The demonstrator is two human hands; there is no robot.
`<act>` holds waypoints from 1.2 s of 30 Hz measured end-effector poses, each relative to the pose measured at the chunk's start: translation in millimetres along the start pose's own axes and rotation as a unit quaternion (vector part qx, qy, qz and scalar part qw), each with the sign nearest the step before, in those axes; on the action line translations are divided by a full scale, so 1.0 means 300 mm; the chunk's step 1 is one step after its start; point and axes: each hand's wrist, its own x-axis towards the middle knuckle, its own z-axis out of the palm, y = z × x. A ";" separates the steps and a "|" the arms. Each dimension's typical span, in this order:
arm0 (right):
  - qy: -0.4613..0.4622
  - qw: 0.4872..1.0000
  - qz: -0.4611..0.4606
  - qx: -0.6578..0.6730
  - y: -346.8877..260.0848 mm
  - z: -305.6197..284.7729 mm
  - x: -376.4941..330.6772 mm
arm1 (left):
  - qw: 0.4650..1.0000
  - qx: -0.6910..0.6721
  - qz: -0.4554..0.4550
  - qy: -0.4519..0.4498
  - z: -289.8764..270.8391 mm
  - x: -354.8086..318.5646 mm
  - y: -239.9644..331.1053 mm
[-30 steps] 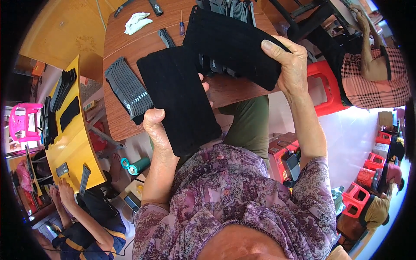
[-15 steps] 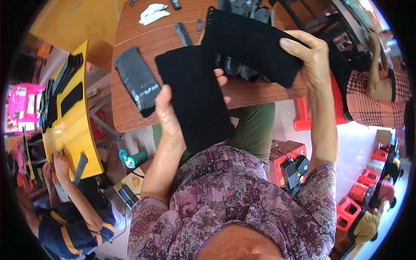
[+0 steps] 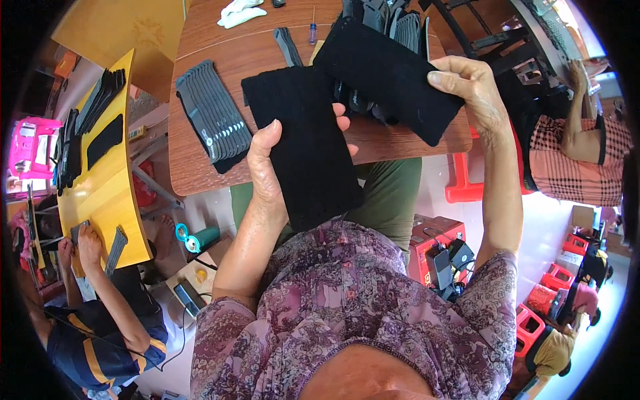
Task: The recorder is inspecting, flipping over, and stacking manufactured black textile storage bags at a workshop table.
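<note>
Several workplaces share a bright room with a pale floor. At far left stands a pink plastic chair [image 3: 28,143], then a yellow counter [image 3: 110,190] bearing piled dark strips [image 3: 99,100] and a flat black piece [image 3: 105,142]. Bare forearms of a co-worker [image 3: 110,340] reach to its near end, beside a loose grey strip [image 3: 117,251].

Between the counters, a turquoise flask [image 3: 202,239] lies tilted; its contents are hidden. Below it, a dark device [image 3: 189,297] rests on something pale.

On the brown counter [image 3: 193,177], a fanned stack of grey strips [image 3: 213,110] carries white printing, repeated near its lower end, too small to make out. Beyond are a white cloth [image 3: 240,12], a single grey strip [image 3: 287,47] and a screwdriver [image 3: 313,33].

The person's left grip [image 3: 265,170] is clamped on the left black panel [image 3: 303,150], thumb on its face, fingertips showing past its right edge. This panel is held up before the counter's near edge; its top corner meets the right black panel [image 3: 390,77], though whether they are joined cannot be told. The right grip [image 3: 479,97] pinches that second panel by its right end, in front of a heap of grey and black pieces [image 3: 403,27].

Further right, a red box [image 3: 420,245] has black devices [image 3: 440,267] against it; its inside is out of sight. Past it come a red stool [image 3: 460,177] and a person in checks [image 3: 577,163].
</note>
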 end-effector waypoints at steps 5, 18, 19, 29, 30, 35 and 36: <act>-0.030 0.999 -0.007 -0.029 -0.055 0.038 0.024 | 0.998 0.041 -0.015 -0.039 -0.033 0.004 0.007; -0.083 0.830 -0.365 -0.413 -0.116 0.347 -0.205 | 0.996 -0.074 -0.039 0.021 -0.004 0.032 -0.037; -0.084 0.829 -0.365 -0.415 -0.108 0.359 -0.209 | 0.996 -0.076 -0.039 0.020 -0.010 0.039 -0.045; -0.071 0.899 -0.342 -0.263 -0.068 0.360 -0.233 | 0.999 0.006 0.002 0.049 -0.034 0.063 -0.073; -0.070 0.911 -0.318 -0.253 -0.070 0.356 -0.238 | 0.998 -0.024 -0.017 0.051 -0.032 0.063 -0.065; -0.047 0.899 -0.357 -0.248 -0.044 0.382 -0.243 | 0.998 0.035 0.002 0.056 -0.010 0.080 -0.089; -0.042 0.896 -0.367 -0.246 -0.049 0.389 -0.241 | 0.995 0.068 0.026 0.067 0.000 0.082 -0.088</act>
